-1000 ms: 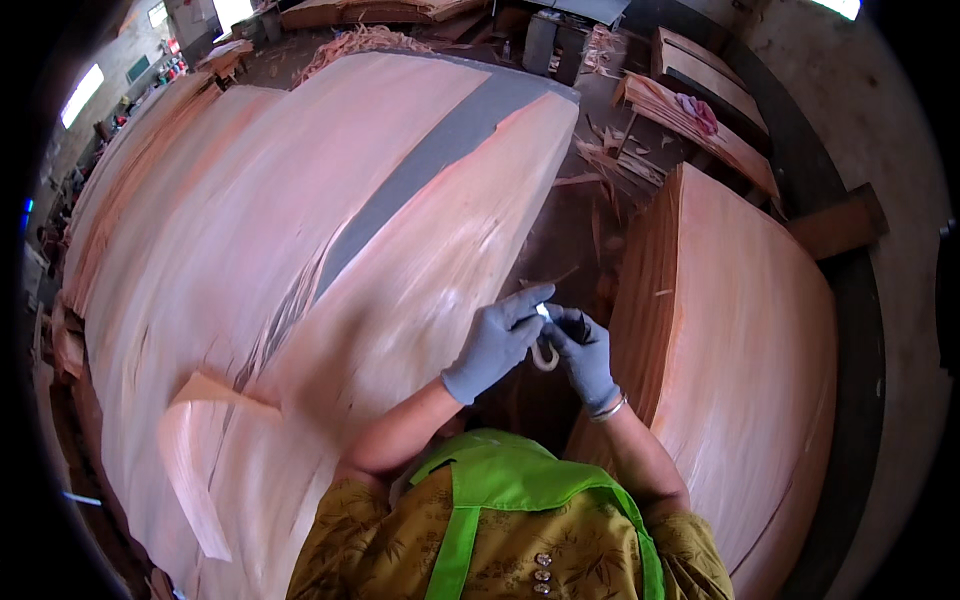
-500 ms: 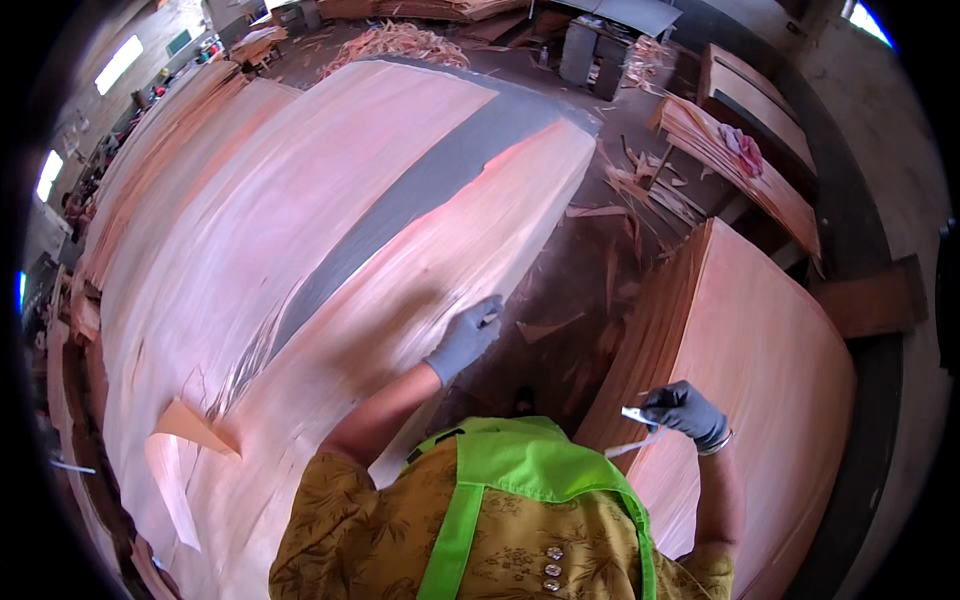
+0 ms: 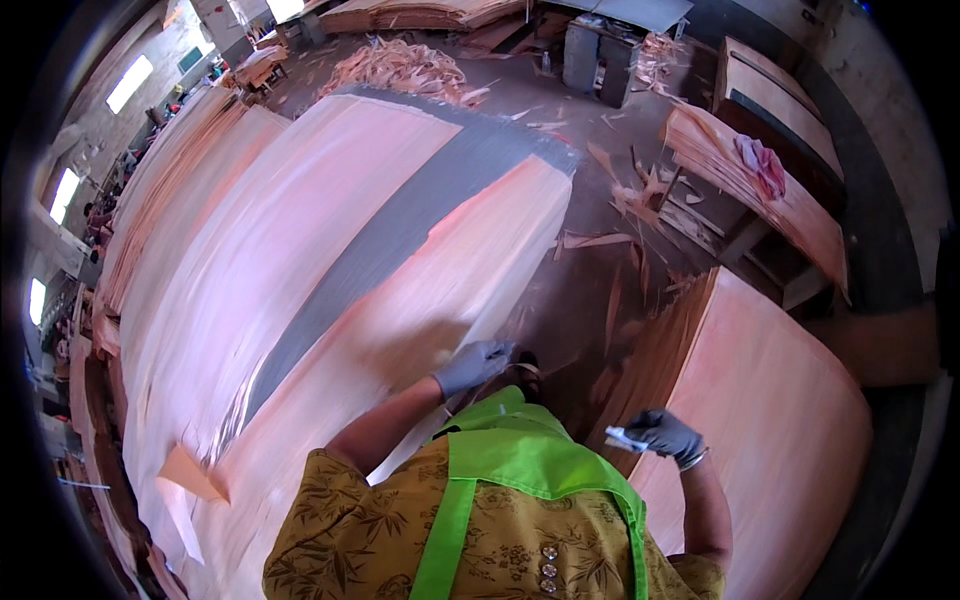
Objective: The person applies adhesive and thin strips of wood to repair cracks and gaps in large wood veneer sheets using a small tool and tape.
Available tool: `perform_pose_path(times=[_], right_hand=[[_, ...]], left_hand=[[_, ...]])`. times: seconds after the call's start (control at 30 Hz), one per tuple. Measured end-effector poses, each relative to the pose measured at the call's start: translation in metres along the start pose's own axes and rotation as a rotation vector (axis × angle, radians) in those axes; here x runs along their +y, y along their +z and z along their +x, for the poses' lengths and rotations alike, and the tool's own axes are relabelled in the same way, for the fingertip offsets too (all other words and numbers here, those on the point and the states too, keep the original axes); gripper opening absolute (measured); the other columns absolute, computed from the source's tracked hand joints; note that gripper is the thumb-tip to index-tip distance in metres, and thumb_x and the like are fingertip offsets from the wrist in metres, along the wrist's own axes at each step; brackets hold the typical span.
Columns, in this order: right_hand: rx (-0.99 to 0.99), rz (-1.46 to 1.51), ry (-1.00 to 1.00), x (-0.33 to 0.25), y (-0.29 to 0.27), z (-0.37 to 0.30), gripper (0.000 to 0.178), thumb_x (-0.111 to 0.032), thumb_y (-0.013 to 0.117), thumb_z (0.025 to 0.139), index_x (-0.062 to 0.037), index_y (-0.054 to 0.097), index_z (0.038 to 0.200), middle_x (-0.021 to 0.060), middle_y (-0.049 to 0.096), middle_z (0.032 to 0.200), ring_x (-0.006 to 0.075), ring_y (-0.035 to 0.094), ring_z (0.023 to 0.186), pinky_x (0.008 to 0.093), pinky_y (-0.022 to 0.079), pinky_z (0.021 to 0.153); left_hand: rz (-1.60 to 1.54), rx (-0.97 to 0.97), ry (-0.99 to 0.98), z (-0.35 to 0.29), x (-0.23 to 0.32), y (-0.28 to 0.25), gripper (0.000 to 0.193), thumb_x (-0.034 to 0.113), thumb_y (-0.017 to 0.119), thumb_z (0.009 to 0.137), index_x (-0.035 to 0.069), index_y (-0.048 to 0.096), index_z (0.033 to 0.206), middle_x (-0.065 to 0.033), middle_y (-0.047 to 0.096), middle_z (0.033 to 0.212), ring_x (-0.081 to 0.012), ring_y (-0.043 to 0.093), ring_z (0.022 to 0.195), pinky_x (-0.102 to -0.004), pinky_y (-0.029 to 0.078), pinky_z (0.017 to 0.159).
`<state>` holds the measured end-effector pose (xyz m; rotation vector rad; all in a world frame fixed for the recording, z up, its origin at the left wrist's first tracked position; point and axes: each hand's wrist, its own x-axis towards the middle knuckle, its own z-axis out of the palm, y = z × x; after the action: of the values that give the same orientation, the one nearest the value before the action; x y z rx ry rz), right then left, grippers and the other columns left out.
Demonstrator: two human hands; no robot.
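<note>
My left hand [image 3: 473, 367], in a grey glove, is at the right edge of a large pale pink wood veneer sheet [image 3: 400, 340]. Its fingers are curled together, and whatever they may hold is hidden. In a darker grey glove, my right hand [image 3: 668, 437] is closed around a small white and pale blue flat object [image 3: 625, 438], whose kind I cannot make out. That hand is above the left side of a veneer stack [image 3: 770, 400]. A dark grey strip [image 3: 370, 240] shows between the pale sheets on the left. A curled veneer piece [image 3: 190, 475] lies at the lower left.
Veneer scraps [image 3: 645, 190] litter the floor between the stacks. A low bench [image 3: 740, 180] bears veneer and a pink cloth [image 3: 760, 165]. Beyond the large stack is a heap of shavings [image 3: 400, 68]; a grey-topped table [image 3: 610, 40] stands at the back.
My left hand has come nearer my body along the sheet's edge. My right hand has moved slightly left and down, still holding the small object. The view has shifted.
</note>
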<state>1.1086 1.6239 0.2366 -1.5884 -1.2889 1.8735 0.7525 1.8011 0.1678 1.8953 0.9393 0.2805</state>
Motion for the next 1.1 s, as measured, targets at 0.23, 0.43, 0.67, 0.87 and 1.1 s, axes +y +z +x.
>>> perform_pose_path(times=[0.23,0.43,0.67,0.87,1.1], right_hand=[[-0.125,-0.218,-0.129,0.046,-0.072,0.121,0.033,-0.030,0.066,0.079,-0.0029,0.063,0.097,0.0048,0.063,0.076,0.0133,0.056,0.071,0.0309,0.048,0.069],[0.212,-0.250,-0.206,0.037,-0.203,0.216,0.040,-0.017,0.068,0.076,-0.0008,0.056,0.110,0.0115,0.064,0.097,0.0156,0.059,0.087,0.0329,0.048,0.078],[0.402,-0.067,-0.410,-0.023,-0.272,0.460,0.052,-0.004,0.066,0.075,0.0027,0.047,0.123,0.0128,0.052,0.123,0.0166,0.049,0.110,0.0307,0.042,0.091],[0.073,0.363,-0.192,-0.064,-0.279,0.581,0.060,0.003,0.060,0.080,0.0010,0.033,0.135,0.0094,0.037,0.134,0.0196,0.042,0.115,0.0321,0.047,0.087],[-0.217,0.399,-0.041,-0.078,-0.301,0.560,0.034,-0.011,0.055,0.086,0.0036,0.049,0.116,0.0076,0.054,0.113,0.0180,0.049,0.101,0.0290,0.039,0.086]], left_hand=[[-0.185,0.091,-0.037,0.141,-0.037,-0.014,0.033,0.020,0.052,0.088,-0.001,0.055,0.114,-0.0156,0.061,0.110,-0.0199,0.057,0.098,-0.0324,0.045,0.088],[-0.180,0.245,-0.173,0.193,-0.034,-0.021,0.030,0.015,0.055,0.086,-0.001,0.058,0.111,-0.0147,0.064,0.104,-0.0177,0.060,0.092,-0.0315,0.047,0.083],[-0.150,0.488,-0.494,0.190,0.005,-0.046,0.033,0.021,0.057,0.086,0.002,0.057,0.113,-0.0177,0.063,0.106,-0.0228,0.062,0.095,-0.0341,0.048,0.081],[-0.295,0.829,-0.823,0.170,0.019,-0.004,0.028,0.026,0.049,0.086,0.006,0.062,0.101,-0.0176,0.065,0.090,-0.0306,0.064,0.081,-0.0367,0.049,0.073],[-0.223,1.032,-0.944,0.175,0.012,0.062,0.042,0.040,0.053,0.086,0.006,0.060,0.109,-0.0169,0.064,0.099,-0.0326,0.061,0.094,-0.0383,0.046,0.084]])
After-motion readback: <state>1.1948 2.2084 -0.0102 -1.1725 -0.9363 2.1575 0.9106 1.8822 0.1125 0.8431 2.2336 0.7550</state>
